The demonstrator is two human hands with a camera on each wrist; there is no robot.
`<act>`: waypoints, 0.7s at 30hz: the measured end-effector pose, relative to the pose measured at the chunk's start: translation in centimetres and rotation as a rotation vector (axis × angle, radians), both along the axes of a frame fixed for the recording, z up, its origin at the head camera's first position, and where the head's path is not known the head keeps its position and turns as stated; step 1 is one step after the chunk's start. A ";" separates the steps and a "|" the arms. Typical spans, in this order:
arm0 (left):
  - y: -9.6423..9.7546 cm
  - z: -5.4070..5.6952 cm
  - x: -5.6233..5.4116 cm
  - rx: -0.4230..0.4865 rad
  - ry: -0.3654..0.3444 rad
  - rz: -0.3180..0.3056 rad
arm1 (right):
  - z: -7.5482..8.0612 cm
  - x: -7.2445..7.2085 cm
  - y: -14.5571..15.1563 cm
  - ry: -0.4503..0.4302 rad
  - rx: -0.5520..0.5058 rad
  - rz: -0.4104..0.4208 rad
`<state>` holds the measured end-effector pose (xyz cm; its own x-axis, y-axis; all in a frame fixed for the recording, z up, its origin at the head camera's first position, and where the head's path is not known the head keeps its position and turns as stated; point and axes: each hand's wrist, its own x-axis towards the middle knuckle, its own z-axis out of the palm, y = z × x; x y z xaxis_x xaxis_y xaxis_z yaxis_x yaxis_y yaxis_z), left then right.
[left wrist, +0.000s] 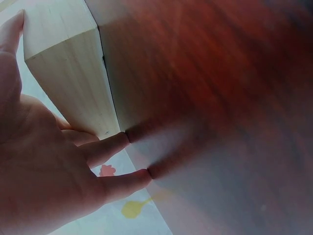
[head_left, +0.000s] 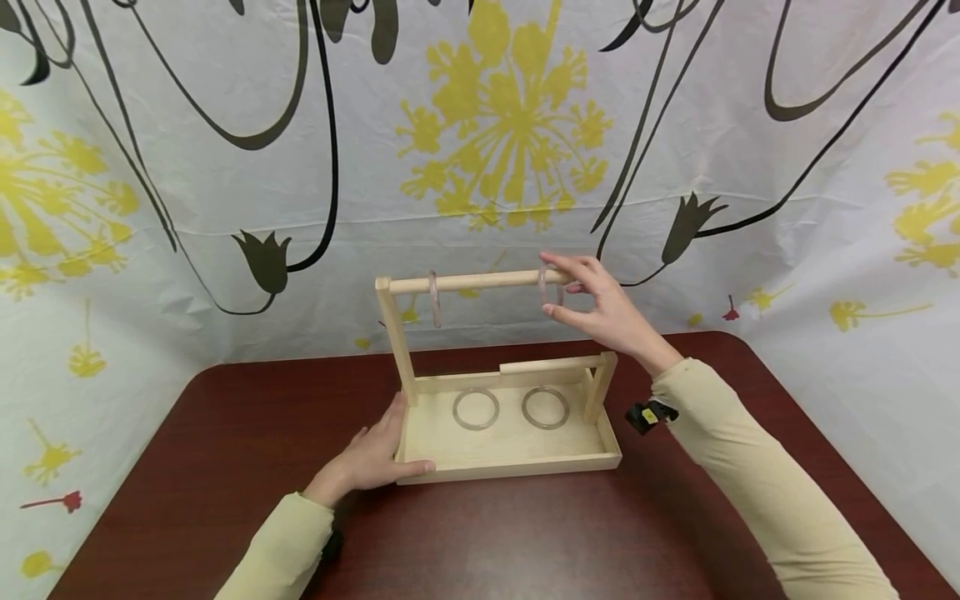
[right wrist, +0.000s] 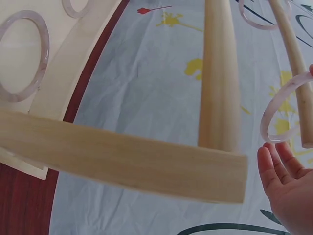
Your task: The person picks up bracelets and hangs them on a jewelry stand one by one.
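A pale wooden stand (head_left: 510,471) has a shallow tray base, a tall upper rod and a lower rod. My left hand (head_left: 375,450) rests against the tray's left end, fingers extended and thumb along the front rim; the left wrist view shows the fingers beside the wood (left wrist: 73,83). At the upper rod's (head_left: 487,281) free right end, my right hand (head_left: 603,304) holds a translucent pinkish bangle (head_left: 543,287) between thumb and fingers, the rod passing through it. Another bangle (head_left: 435,300) hangs near the left of that rod. Two more bangles, left (head_left: 476,409) and right (head_left: 545,408), lie flat in the tray.
The lower rod (head_left: 551,365) reaches left from a short post (head_left: 600,387) at the tray's right end. A dark red-brown table (head_left: 510,542) carries the stand. A white curtain (head_left: 360,167) with flower prints hangs behind and at both sides.
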<state>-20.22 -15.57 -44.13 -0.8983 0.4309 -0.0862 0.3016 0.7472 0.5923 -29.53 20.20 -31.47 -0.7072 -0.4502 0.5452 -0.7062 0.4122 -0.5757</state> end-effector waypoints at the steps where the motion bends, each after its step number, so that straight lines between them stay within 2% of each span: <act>1: 0.0 0.0 0.0 0.003 0.001 0.000 | -0.1 0.0 0.0 0.000 0.001 0.001; 9: 0.1 0.2 0.0 0.006 0.003 0.005 | 0.1 0.1 -0.3 0.001 0.042 -0.028; 14: 0.1 0.2 0.0 0.005 0.000 0.005 | 0.6 0.2 -0.6 0.046 0.089 -0.056; 21: 0.0 0.0 0.0 0.000 0.002 0.002 | 1.4 0.1 -0.8 0.132 0.163 -0.052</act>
